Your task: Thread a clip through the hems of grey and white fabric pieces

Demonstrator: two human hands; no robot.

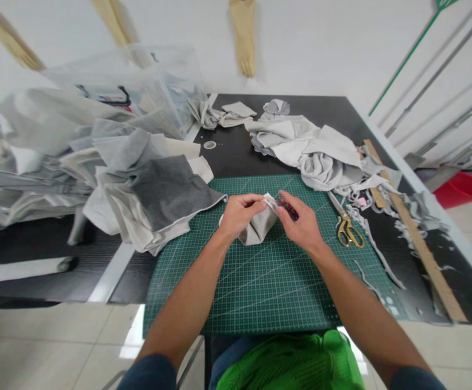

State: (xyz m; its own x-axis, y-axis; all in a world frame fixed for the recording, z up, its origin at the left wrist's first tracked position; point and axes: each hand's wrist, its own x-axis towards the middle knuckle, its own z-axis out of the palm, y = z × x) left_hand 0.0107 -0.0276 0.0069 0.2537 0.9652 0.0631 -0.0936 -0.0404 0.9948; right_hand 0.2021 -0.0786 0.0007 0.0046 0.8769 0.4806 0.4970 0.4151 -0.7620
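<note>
A folded piece of pale grey cloth with a whitish edge hangs just above the green cutting mat. The thumb and fingers of my left hand pinch its upper edge from the left. At the right end of that edge is my right hand, its fingers curled and its thumb against the cloth. Something small and dark shows between the right fingers, but its kind is unclear. Gold-handled scissors lie to the right on the mat, blades pointing away from me.
Grey and white cloth pieces are heaped at the left, before a clear plastic bin. More crumpled cloth lies at the back. Fabric scraps surround a long wooden ruler at the right. A tape ring sits behind the mat.
</note>
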